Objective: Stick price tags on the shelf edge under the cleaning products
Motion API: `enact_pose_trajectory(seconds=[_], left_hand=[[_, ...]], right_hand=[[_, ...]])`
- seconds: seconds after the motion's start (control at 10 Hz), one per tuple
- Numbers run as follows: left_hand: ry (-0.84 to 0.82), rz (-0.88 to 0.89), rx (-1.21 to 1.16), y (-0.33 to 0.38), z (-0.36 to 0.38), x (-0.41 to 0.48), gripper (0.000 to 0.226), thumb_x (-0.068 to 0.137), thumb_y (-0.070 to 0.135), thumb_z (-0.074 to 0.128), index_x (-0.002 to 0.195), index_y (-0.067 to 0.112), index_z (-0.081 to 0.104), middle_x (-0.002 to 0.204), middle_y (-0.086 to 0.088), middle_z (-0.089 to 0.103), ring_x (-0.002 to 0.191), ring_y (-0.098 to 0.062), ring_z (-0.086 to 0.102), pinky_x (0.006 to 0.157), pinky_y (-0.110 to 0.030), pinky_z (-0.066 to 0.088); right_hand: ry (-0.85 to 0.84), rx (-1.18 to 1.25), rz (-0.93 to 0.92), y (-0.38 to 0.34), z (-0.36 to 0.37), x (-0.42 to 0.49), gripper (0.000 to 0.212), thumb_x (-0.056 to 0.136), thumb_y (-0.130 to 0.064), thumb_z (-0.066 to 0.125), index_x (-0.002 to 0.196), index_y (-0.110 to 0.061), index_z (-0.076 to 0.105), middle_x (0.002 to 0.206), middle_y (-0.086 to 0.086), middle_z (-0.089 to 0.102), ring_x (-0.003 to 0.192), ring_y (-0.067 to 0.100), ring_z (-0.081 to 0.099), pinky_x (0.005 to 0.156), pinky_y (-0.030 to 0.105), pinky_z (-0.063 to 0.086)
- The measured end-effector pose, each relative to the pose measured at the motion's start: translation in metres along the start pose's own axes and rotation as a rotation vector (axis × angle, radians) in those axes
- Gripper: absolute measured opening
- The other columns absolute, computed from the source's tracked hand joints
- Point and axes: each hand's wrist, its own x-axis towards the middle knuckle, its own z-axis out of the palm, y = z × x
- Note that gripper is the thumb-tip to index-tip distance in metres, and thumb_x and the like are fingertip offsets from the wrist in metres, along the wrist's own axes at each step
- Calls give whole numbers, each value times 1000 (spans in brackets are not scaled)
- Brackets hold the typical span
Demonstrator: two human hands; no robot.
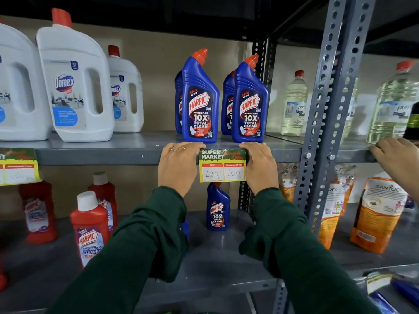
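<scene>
A yellow and green price tag (222,165) reading 120 and 100 lies against the grey shelf edge (102,156), right under two blue Harpic bottles (200,103). My left hand (178,166) grips the tag's left side, fingers curled over the shelf lip. On the tag's right side sits my right hand (259,165), its fingers over the lip as well. Both arms wear dark green sleeves. Another price tag (19,166) hangs on the same edge at far left.
White Domex jugs (74,82) stand at upper left. Clear liquid bottles (293,105) stand right of the perforated upright (326,109). Red Harpic bottles (90,225) and orange Santoor pouches (378,214) fill the lower shelf. Another person's hand (396,155) rests on the shelf edge at far right.
</scene>
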Motion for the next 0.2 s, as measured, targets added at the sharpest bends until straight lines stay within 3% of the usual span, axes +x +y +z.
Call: enact_pose_trajectory(seconds=[0.1,0.2], left_hand=[[-3,5,-34,-1,-8,1,24,85,-3,57,108,0,60,92,-22,71,88,-37,63,81,-48,47],[38,-9,56,-7,-16,3,35,96,20,36,121,2,49,113,-24,63,110,-38,54,90,-50,45]], right_hand=[[-39,34,21,-2,-10,-5,42,81,15,42,116,-5,54,126,19,56,122,30,47,109,39,35],[-132,-59,-102,-8,-22,-44,48,83,11,40,126,-11,45,136,11,49,131,15,34,112,29,20]])
